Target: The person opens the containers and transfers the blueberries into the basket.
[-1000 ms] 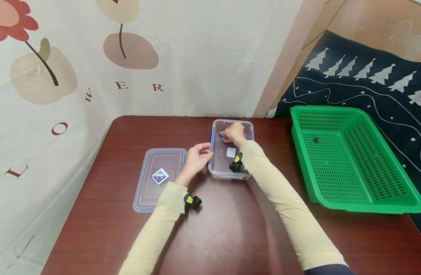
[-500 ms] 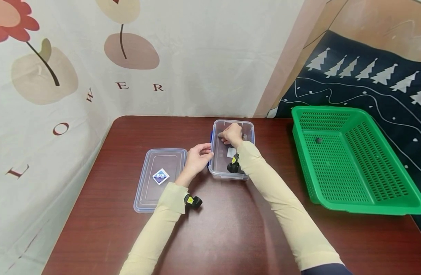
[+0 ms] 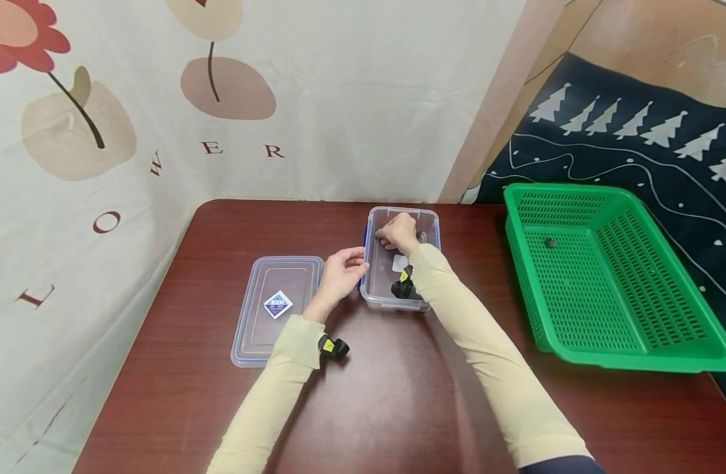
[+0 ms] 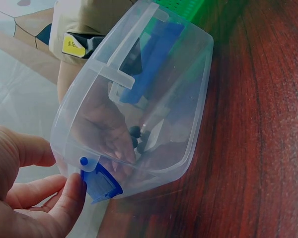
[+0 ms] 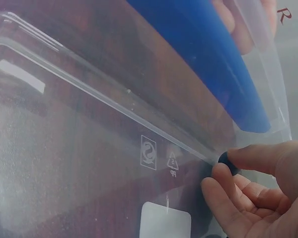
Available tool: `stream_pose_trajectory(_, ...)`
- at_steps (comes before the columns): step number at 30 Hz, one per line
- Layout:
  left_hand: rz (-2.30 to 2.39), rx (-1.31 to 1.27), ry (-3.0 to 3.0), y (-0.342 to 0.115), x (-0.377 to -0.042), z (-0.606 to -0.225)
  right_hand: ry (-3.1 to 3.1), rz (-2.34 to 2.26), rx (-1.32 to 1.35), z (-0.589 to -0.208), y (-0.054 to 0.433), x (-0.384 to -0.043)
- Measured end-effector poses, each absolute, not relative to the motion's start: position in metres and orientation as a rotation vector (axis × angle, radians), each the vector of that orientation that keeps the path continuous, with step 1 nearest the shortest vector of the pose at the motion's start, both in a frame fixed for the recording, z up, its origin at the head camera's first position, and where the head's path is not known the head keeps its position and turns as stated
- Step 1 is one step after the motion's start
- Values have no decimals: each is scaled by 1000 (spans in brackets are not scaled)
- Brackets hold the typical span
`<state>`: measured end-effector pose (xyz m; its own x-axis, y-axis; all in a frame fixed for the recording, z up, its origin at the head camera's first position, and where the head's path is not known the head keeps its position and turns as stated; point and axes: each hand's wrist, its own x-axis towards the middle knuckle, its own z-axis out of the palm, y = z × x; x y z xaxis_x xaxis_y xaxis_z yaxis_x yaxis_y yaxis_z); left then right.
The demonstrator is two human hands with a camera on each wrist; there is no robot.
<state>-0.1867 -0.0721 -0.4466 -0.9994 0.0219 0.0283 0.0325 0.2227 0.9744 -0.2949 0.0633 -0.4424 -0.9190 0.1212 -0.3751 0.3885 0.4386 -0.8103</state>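
Observation:
Inside a clear plastic box [image 3: 377, 282], my right hand [image 3: 400, 232] pinches a small dark ball [image 5: 224, 158] between thumb and fingers, close to the floor at the side wall. My left hand [image 3: 337, 273] is at the box's left side, its fingers only lightly bent. Its fingertips touch the blue latch [image 4: 100, 182] and the rim corner in the left wrist view. Through the box wall there, more small dark balls [image 4: 134, 132] show near the right hand. A white label [image 5: 165, 220] sticks to the box floor.
Left of the box lies its clear lid [image 3: 285, 276] with a blue-and-white sticker, partly under the left forearm. At the right a green basket [image 3: 588, 316] stands on the brown table [image 3: 386, 395], one dark ball [image 3: 550, 242] in it. A printed curtain [image 3: 351, 99] hangs behind.
My right hand has shifted slightly left and down inside the box, its wrist drawing in with it. The left hand stays at the box's side.

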Motion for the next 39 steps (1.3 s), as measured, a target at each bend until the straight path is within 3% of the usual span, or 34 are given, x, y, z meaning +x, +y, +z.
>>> stream_pose_trajectory(17,-1943,-46,-2461,-71,-185,-446,2371,-1622,304,-406,95,-291)
stream_pose_trajectory(39,-1948,-38,-2469,-72,-186,-445,2425,-1702,257,-341,182,-276)
